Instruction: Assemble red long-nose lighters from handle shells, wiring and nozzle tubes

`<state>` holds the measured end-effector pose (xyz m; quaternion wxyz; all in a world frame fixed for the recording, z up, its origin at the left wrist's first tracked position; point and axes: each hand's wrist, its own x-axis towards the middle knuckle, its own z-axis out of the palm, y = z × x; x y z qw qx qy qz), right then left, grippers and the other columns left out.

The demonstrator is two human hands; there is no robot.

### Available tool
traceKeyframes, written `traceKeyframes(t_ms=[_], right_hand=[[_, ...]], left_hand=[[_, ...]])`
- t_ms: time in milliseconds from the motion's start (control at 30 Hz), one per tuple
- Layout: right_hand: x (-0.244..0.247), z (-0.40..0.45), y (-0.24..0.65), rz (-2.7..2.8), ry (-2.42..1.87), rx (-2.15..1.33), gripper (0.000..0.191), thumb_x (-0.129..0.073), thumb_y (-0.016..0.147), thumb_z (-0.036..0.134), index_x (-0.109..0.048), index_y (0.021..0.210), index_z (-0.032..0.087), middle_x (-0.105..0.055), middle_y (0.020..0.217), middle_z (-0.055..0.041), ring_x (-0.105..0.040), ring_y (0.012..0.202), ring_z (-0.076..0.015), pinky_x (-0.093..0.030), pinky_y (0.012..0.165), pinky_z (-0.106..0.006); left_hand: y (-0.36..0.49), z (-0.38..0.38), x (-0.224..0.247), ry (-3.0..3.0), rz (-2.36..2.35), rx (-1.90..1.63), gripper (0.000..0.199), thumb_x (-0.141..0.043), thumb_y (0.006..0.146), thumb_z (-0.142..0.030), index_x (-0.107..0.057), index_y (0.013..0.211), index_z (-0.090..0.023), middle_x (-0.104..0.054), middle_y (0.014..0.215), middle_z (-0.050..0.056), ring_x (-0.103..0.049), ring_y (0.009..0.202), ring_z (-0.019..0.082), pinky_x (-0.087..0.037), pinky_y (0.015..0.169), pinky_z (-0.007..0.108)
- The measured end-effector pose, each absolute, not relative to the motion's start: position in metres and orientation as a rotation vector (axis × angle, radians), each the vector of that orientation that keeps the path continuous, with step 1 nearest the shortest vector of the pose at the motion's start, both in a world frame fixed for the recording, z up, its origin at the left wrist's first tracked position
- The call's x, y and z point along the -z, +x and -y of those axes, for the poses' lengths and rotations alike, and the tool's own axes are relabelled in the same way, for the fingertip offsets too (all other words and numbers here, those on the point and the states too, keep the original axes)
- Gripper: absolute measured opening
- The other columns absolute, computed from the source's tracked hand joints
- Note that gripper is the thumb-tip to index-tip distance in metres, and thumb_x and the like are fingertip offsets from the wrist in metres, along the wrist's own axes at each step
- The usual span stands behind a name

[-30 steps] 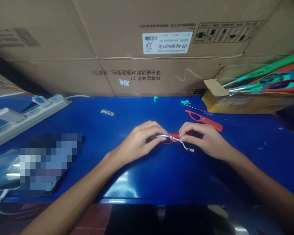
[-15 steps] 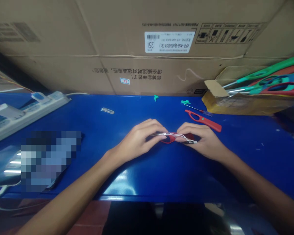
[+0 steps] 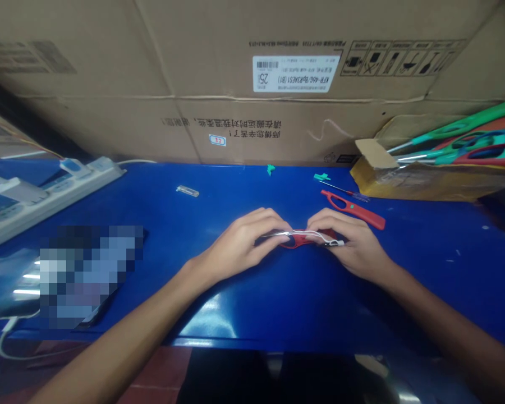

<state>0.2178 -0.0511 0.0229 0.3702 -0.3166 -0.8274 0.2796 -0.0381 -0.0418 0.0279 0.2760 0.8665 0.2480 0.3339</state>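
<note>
My left hand (image 3: 252,238) is closed, thumb and fingers pinching a thin metal rod (image 3: 276,233) at the left end of a red lighter casing (image 3: 297,241). The casing's right part sits in my closed right hand (image 3: 356,241). White wires (image 3: 315,233) run along its top to a small white-ended part (image 3: 337,243) by the right thumb. My fingers hide much of the casing's inside. Beyond the right hand lies a second red casing half (image 3: 368,215) with an oval opening, and a thin screwdriver (image 3: 357,196) rests just behind it.
At the right back, a cardboard box (image 3: 376,179) holds several green, red and blue long lighters (image 3: 454,134). Small green pieces (image 3: 270,169) and a clear plastic piece (image 3: 188,191) lie toward the back. On the left are a power strip (image 3: 79,174) and blurred phone-like devices (image 3: 105,269). A large carton (image 3: 219,56) stands behind.
The whole view has shifted slightly. The white wires lie lower and flatter along the red casing now. Both hands keep their hold.
</note>
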Motion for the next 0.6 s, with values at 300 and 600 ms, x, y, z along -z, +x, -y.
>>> traceKeyframes(t_ms=[300,600], right_hand=[[-0.0240,0.0554,0.2136,2.113,-0.929,-0.728,0.008,-0.062,0.097,0.028,-0.068,0.094,0.022,-0.072,0.080,-0.0004,-0.065,0.067,-0.0134,-0.051,0.065,-0.026],[-0.0239,0.0564,0.2141,1.902,-1.021,-1.189,0.023,-0.069,0.092,0.033,-0.069,0.112,0.022,-0.078,0.090,-0.0039,-0.075,0.078,-0.0174,-0.061,0.074,-0.031]], left_hand=[[-0.0374,0.0418,-0.0290,2.373,-0.688,-0.841,0.025,-0.051,0.104,-0.024,-0.069,0.119,-0.017,-0.069,0.110,0.009,-0.062,0.102,0.019,-0.050,0.091,0.036],[-0.0391,0.0415,-0.0297,2.413,-0.684,-0.787,0.024,-0.052,0.104,-0.024,-0.068,0.120,-0.017,-0.069,0.109,0.008,-0.061,0.102,0.019,-0.050,0.090,0.036]])
